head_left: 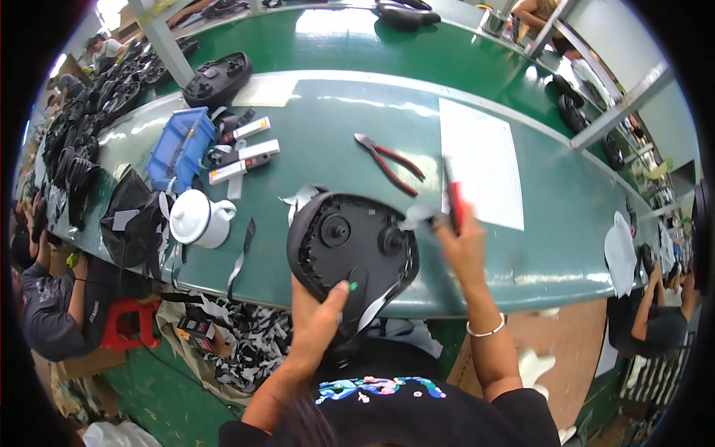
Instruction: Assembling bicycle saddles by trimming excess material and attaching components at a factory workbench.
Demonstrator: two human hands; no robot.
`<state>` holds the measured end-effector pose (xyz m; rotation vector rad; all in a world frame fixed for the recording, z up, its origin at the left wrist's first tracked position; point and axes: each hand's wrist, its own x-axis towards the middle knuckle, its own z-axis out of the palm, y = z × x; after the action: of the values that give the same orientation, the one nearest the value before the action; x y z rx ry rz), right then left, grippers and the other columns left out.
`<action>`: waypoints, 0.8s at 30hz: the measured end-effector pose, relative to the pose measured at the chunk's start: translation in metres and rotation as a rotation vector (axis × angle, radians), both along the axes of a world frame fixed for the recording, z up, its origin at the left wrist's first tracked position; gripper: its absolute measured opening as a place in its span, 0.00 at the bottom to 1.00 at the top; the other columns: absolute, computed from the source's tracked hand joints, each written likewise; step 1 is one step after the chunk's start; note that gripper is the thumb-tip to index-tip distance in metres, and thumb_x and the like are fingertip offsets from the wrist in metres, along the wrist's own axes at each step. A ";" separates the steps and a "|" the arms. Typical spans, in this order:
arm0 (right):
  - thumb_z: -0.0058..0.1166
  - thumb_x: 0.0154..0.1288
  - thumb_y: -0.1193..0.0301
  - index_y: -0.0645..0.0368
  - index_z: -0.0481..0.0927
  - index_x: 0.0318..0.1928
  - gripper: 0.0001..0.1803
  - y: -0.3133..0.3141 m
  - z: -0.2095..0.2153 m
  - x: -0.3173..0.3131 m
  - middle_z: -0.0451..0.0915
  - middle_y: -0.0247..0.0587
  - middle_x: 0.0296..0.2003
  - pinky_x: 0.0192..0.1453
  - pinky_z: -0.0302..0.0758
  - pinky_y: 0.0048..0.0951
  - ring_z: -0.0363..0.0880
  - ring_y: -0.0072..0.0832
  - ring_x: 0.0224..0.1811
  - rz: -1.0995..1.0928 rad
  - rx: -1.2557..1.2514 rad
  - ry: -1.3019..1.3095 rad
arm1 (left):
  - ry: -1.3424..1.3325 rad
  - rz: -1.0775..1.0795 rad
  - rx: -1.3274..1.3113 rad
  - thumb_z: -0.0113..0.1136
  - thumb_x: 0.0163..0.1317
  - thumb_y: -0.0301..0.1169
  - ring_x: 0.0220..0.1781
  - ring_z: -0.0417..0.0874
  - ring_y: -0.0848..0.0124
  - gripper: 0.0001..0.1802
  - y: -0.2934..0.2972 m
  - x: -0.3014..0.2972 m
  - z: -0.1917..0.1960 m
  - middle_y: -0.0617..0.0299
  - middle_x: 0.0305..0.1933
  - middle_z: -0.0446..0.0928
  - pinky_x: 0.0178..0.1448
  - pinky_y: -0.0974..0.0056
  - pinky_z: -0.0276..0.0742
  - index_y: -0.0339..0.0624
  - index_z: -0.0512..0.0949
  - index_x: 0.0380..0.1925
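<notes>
- The green workbench (372,127) curves across the view, with a second green surface behind it.
- A white paper sheet (480,160) lies flat on the bench, right of centre, just beyond the right hand.
- The black moulded plastic shell (350,238) rests at the near edge of the bench, its open inner side up, showing two round bosses; strips of grey-white tape hang from its rim.
- The left hand (320,316) grasps the shell's near edge from below, thumb pressed on top of the rim and fingers wrapped under it out of sight.
- The right hand (462,242) is raised just right of the shell, fingers clenched around a red-handled tool (452,197) that points upward; a loose end of tape (417,216) sits between this hand and the shell's rim.
- A blue plastic bin (179,149) stands on the left of the bench.
- A white lidded cup (197,218) stands near the bin, left of the shell and apart from it.
- Red-handled pliers (391,164) lie open on the bench beyond the shell, untouched.
</notes>
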<state>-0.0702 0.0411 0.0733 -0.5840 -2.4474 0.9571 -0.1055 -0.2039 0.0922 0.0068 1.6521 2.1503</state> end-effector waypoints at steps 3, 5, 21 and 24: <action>0.51 0.59 0.78 0.62 0.70 0.48 0.16 0.109 0.016 -0.020 0.79 0.55 0.34 0.40 0.74 0.43 0.80 0.50 0.35 -0.465 0.205 0.321 | -0.038 -0.230 0.031 0.52 0.55 0.19 0.64 0.68 0.63 0.32 -0.027 -0.016 0.018 0.49 0.60 0.69 0.67 0.61 0.63 0.32 0.59 0.62; 0.52 0.58 0.77 0.61 0.70 0.48 0.16 0.116 0.012 -0.040 0.81 0.50 0.35 0.40 0.74 0.45 0.80 0.50 0.36 -0.364 0.319 0.110 | 0.179 -0.540 -0.197 0.60 0.53 0.24 0.61 0.71 0.61 0.37 -0.035 -0.030 -0.001 0.51 0.59 0.68 0.65 0.61 0.64 0.30 0.56 0.62; 0.62 0.55 0.73 0.63 0.73 0.41 0.15 0.128 0.037 -0.042 0.69 0.27 0.21 0.18 0.62 0.16 0.64 0.13 0.15 0.061 -0.597 -0.068 | 0.183 0.013 0.336 0.59 0.62 0.47 0.48 0.76 0.68 0.26 0.132 -0.214 0.020 0.61 0.44 0.75 0.52 0.64 0.70 0.38 0.72 0.51; 0.61 0.55 0.74 0.64 0.72 0.40 0.14 0.133 0.039 -0.061 0.68 0.28 0.20 0.17 0.62 0.17 0.63 0.14 0.14 0.046 -0.693 0.071 | 0.477 -0.008 -0.029 0.61 0.62 0.39 0.39 0.78 0.69 0.17 0.148 -0.202 -0.034 0.63 0.37 0.75 0.43 0.65 0.73 0.41 0.74 0.45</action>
<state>-0.1311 0.1740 0.1123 -0.6919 -2.0344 1.8249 -0.3079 -0.0554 0.0578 0.5551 1.9255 2.2348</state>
